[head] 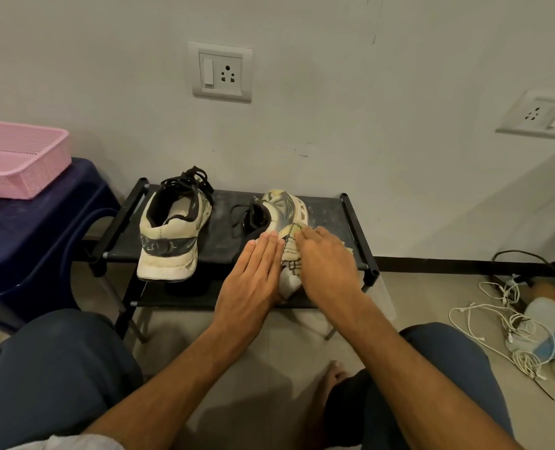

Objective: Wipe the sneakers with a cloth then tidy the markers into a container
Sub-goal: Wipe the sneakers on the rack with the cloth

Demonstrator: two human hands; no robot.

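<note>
1. The right-hand cream and grey sneaker [284, 206] lies tipped on its side near the right edge of the top shelf of the low black fabric shoe rack [224, 235]. Its heel faces the person.
2. The second cream sneaker with black laces [172, 232] stands upright at the shelf's front left, and its heel overhangs the front edge. Neither hand touches it.
3. The pale cloth with dark stitched edging [290, 258] is draped over the heel end of the tipped sneaker.
4. The left hand [253, 280] lies flat, fingers straight and pressed together, against the sneaker's heel. It appears to steady the shoe.
5. The right hand [326, 264] is flat with fingers straight and bears down on the cloth. No pinch or curl is visible.
6. Judgement: wiping of the first sneaker is in hand, and marker tidying has not begun. No markers are in view.
7. Recommended practice:
   - Keep the left palm braced so the shoe cannot slide toward the right edge.
   - Stroke heel to toe with even pressure.
   - Refold the cloth to a clean face, then turn the shoe to reach its underside.
8. The pink perforated plastic basket [26, 164] sits on the dark blue plastic stool [42, 228], left of the rack. It is the likely container.
</note>
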